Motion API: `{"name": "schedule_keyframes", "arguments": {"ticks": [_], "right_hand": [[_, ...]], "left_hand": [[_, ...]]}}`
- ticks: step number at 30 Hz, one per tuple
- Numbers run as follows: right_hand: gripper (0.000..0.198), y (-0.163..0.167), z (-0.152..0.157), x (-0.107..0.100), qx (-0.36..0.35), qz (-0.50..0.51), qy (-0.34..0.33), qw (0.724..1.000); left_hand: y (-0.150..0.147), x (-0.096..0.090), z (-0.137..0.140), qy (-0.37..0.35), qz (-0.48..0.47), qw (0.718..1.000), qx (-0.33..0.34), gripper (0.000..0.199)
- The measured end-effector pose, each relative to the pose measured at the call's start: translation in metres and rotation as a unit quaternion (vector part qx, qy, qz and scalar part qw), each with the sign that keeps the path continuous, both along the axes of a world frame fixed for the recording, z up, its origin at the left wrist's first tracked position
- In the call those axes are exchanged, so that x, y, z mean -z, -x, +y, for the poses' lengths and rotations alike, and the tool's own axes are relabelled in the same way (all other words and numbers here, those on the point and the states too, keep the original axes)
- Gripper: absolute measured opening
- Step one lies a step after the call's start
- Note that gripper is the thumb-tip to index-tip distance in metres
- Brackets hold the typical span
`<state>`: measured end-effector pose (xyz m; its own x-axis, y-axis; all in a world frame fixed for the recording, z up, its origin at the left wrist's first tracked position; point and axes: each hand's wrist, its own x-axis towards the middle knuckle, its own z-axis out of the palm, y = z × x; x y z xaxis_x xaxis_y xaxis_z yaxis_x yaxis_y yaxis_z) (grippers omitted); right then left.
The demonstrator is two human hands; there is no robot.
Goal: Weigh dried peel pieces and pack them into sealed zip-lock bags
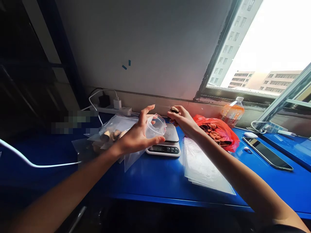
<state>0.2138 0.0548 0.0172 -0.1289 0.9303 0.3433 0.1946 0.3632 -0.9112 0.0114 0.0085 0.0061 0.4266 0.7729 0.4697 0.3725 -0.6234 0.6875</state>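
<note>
My left hand (136, 136) is curved round a clear plastic cup (155, 133) at the left side of a kitchen scale (171, 151). Its thumb lies across the front of the cup, while the index finger points up, away from the rim. To the right and slightly higher, my right hand (183, 120) pinches a small dark piece with a pale brown face (174, 110); its exact kind is unclear. The scale's plate shows partly beside the cup, and the display figures are too dim to read.
Clear bags (107, 129) holding pale brown pieces lie left of the scale. On the right are a stack of flat bags (204, 171), a red bag (234, 139) of dark dried pieces, an orange drink bottle (232, 113) and a phone (269, 153). A white cable (43, 166) crosses the left.
</note>
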Motion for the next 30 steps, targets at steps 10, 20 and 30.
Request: {"name": "schedule_keyframes", "arguments": {"ticks": [10, 20, 30], "right_hand": [[0.033, 0.020, -0.039, -0.024, -0.092, -0.086, -0.035, 0.991], [0.028, 0.028, -0.042, -0.021, -0.028, -0.108, -0.037, 0.993], [0.024, 0.040, -0.042, -0.011, -0.009, -0.096, -0.058, 0.994]], "left_hand": [[-0.017, 0.014, 0.002, -0.034, -0.035, 0.999, -0.014, 0.106], [-0.019, 0.018, 0.003, -0.013, -0.019, 0.999, -0.045, 0.112], [-0.024, 0.031, 0.006, -0.091, -0.024, 0.994, -0.062, 0.105]]}}
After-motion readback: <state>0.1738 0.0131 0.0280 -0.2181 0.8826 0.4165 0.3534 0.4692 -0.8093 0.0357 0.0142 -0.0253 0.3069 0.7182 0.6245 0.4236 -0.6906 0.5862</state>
